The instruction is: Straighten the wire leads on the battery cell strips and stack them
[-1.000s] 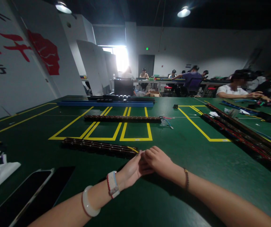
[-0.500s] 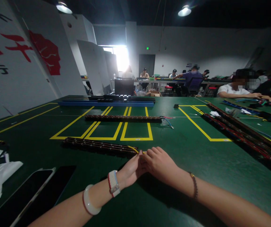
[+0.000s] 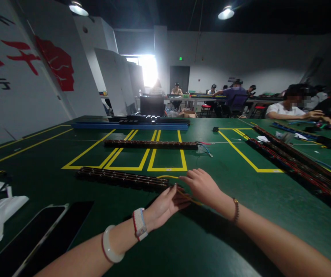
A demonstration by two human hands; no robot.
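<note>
A long dark strip of joined cells [image 3: 122, 177] lies on the green table in front of me. A yellow wire [image 3: 167, 177] leaves its right end and runs to my right hand [image 3: 207, 192], whose closed fingers pinch it. Just below, my left hand [image 3: 163, 207] is at the strip's right end. A second, orange-yellow wire [image 3: 192, 199] crosses the fingers of this hand and passes under its thumb, trailing to the right. The thumb appears to press it against the fingers.
Farther back, another dark strip [image 3: 150, 144] with red and blue leads lies across yellow tape outlines. Blue and black rails [image 3: 130, 126] stand behind it. Long strips with red wires [image 3: 292, 165] lie at right. Black panels [image 3: 52, 231] and white material [image 3: 2, 215] occupy the left. A co-worker [image 3: 290, 105] sits at right.
My right hand has moved away from my left, up and slightly right, drawing the yellow wire out straighter. My left fingers have opened out somewhat, exposing the orange-yellow wire across them.
</note>
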